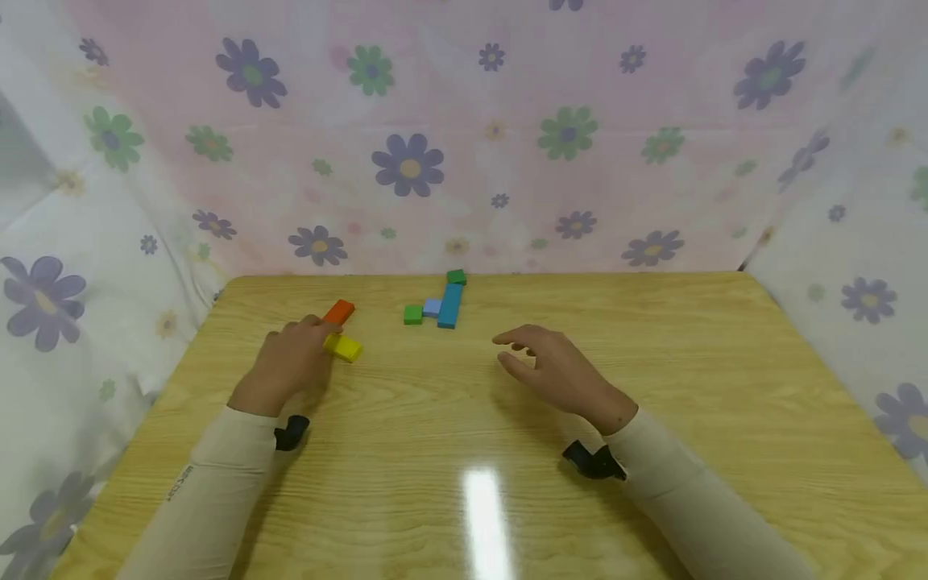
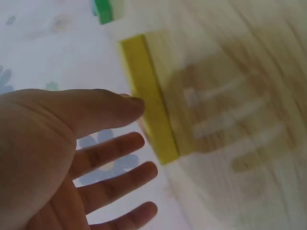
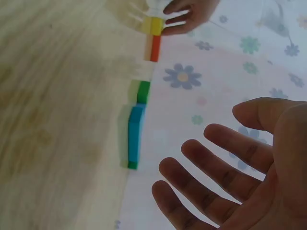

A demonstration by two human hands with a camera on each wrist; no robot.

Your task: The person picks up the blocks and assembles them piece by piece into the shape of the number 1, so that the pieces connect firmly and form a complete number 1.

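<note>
My left hand [image 1: 288,362] is at the yellow block [image 1: 344,347], red block [image 1: 340,311] just beyond, probably steadying it; can't tell if I'm pinching. Then green block [image 1: 413,315], lilac block [image 1: 432,307], blue block [image 1: 449,306], dark green block [image 1: 456,276], bunched, seemingly deliberately. My right hand [image 1: 561,373] hovers relaxed, empty, likely to avoid bumps.

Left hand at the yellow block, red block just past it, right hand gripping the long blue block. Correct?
One thing's off: the right hand isn't gripping the long blue block. The head view shows it empty, with a gap between it and that block. The rest stands: left hand at the yellow block, red block just past it.
</note>
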